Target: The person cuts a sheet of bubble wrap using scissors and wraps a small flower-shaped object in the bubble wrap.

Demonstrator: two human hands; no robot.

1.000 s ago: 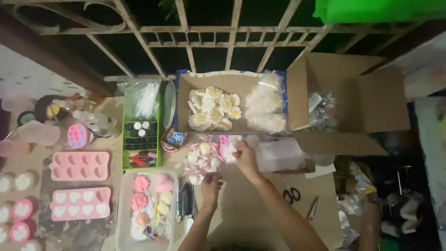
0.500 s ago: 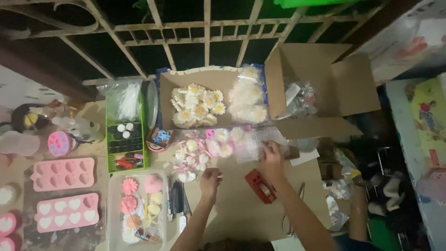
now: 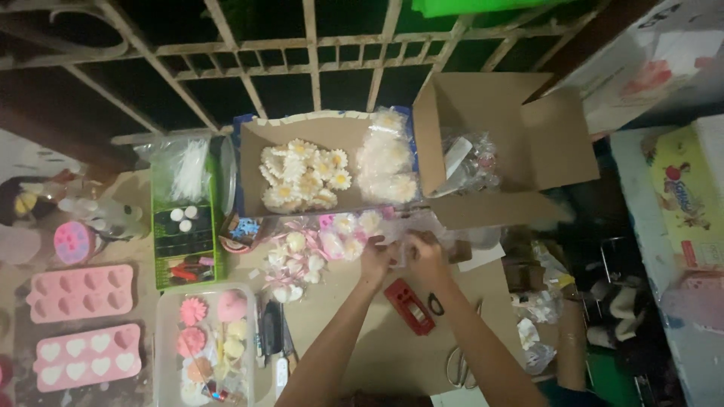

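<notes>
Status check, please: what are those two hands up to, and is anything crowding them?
Left hand and right hand together, pinching a clear plastic bag. Red tape dispenser and scissors close below. Wrapped flowers piled left.

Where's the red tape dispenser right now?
In the head view, the red tape dispenser lies on the table just below the right hand, left of the scissors.

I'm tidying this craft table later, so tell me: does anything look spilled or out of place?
Nothing looks spilled or broken. The loose pile of wrapped flower pieces sprawls untidily beside the left hand, and scissors lie near the table's near edge.
</notes>
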